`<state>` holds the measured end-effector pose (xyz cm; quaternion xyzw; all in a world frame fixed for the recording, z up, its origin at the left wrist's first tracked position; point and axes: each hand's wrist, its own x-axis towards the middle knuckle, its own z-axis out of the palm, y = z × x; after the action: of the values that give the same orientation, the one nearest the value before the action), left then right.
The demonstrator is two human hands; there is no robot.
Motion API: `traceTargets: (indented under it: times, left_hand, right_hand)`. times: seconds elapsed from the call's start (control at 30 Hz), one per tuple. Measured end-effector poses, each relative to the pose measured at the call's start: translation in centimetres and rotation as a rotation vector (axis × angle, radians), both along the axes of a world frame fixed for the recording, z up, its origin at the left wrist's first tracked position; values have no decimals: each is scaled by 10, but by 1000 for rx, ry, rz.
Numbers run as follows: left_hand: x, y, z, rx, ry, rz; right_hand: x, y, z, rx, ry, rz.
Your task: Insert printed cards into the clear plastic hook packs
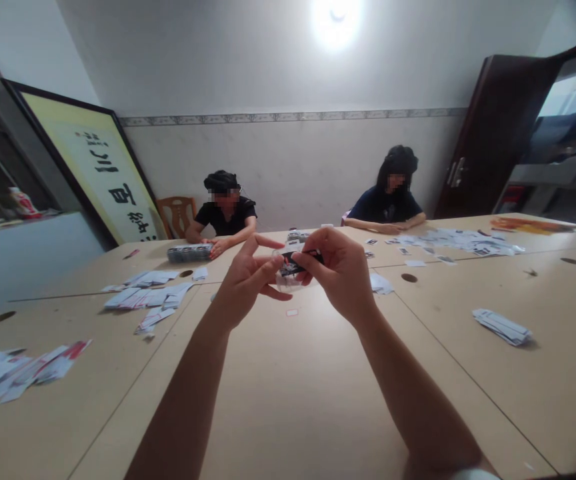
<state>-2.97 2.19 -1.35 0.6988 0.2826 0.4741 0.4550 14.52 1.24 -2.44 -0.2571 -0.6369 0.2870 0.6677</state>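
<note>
Both my hands meet in the middle of the view, raised over the table. Between them is a small black printed card (293, 263) with a clear plastic piece (288, 283) around or behind it; which, I cannot tell. My right hand (339, 270) pinches the card between thumb and fingers. With thumb and forefinger my left hand (249, 277) grips its left end, the other fingers stretched out. Below them a tiny white label with a red border (293, 313) lies on the table. Behind my hands sits a greyish bundle (297, 236), partly covered.
Two people sit across the wooden table (288, 400). A stack of dark packs (190, 253) stands before the left person. White papers (148, 293) lie at left, scattered cards (458, 241) at back right, a paper bundle (503, 327) at right. Round holes (409, 277) pierce the tabletop.
</note>
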Motion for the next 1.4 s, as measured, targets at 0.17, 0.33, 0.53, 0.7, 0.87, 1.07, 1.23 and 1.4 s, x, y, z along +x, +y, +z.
traceTargets:
  times: [0.17,0.33,0.53,0.7,0.87,1.07,1.23,1.4]
  left_hand:
    - [-2,-1,1,-36,-32,-18]
    - [-2,-3,2,-45,-21,0]
    - [-2,-2,1,-40,-37,-22]
    - [-2,-1,0,-31,-64,-47]
    - [-3,1,-1,-17,-93,-67]
    - [-1,1,-2,-17,-100,-46]
    - [-1,3,-3,-19,-87,-23]
    - [-1,3,-3,-31,-60,-19]
  right_hand:
    - [2,-2,2,-41,45,103]
    - [3,-2,4,-48,58,131]
    - [2,-2,4,-51,84,159]
    - [2,-2,3,-33,92,164]
    - [2,-1,2,-27,107,185]
    - [1,-2,2,-15,113,148]
    - [2,-2,0,7,50,17]
    - [-1,1,-1,39,-8,-99]
